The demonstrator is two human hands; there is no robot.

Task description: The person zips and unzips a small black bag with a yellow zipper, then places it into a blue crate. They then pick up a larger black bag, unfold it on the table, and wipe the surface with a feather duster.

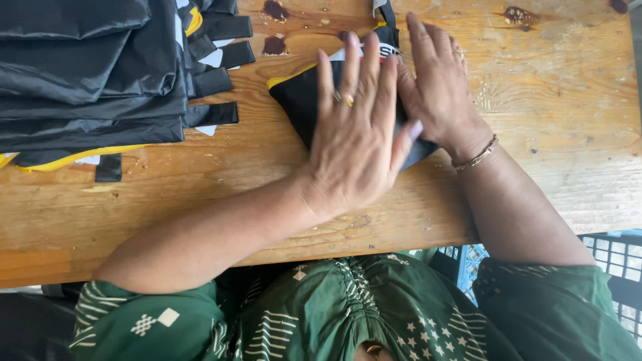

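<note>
A folded black fabric bag (297,97) with a yellow edge lies on the wooden table (548,120). My left hand (354,134), with a ring on one finger, presses flat on top of it, fingers spread. My right hand (438,83), a bracelet at the wrist, lies flat on the bag's right side, fingers pointing away from me. Neither hand grips anything. The two hands hide most of the bag; a black strap (386,13) shows beyond it.
A stack of folded black bags (87,73) with black straps and yellow trim fills the table's far left. A blue plastic crate (612,257) stands below the table edge at the right. My green patterned clothing fills the bottom.
</note>
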